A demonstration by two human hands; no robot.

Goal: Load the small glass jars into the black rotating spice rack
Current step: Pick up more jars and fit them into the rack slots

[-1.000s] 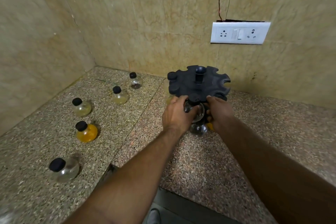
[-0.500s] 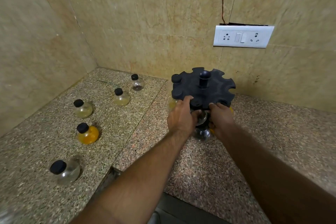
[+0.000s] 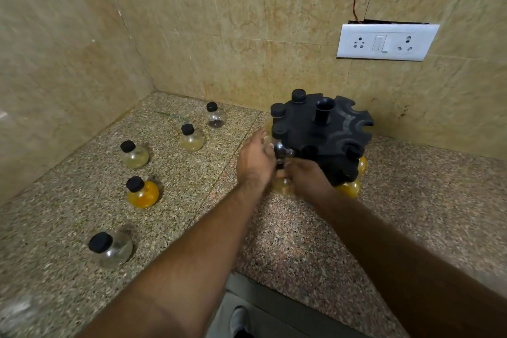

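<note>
The black rotating spice rack (image 3: pixel 329 132) stands near the back wall. Black-capped jars hang in its left slots, and yellow-filled jars (image 3: pixel 352 189) sit in its lower tier. My left hand (image 3: pixel 255 162) grips a clear jar (image 3: pixel 280 149) hanging at the rack's near-left slot. My right hand (image 3: pixel 307 179) curls its fingers round the bottom of that same jar, though blur hides the exact contact. Several loose jars stand on the counter to the left, among them an orange-filled jar (image 3: pixel 142 192) and a clear jar (image 3: pixel 111 248) nearest me.
The speckled granite counter (image 3: pixel 288 250) meets tiled walls at the left and back. A white socket plate (image 3: pixel 385 42) is on the back wall above the rack. The counter's front edge runs below my forearms.
The rack has turned, so its capped jars have swung from the near side toward the left and back. Both hands have shifted left along its front.
</note>
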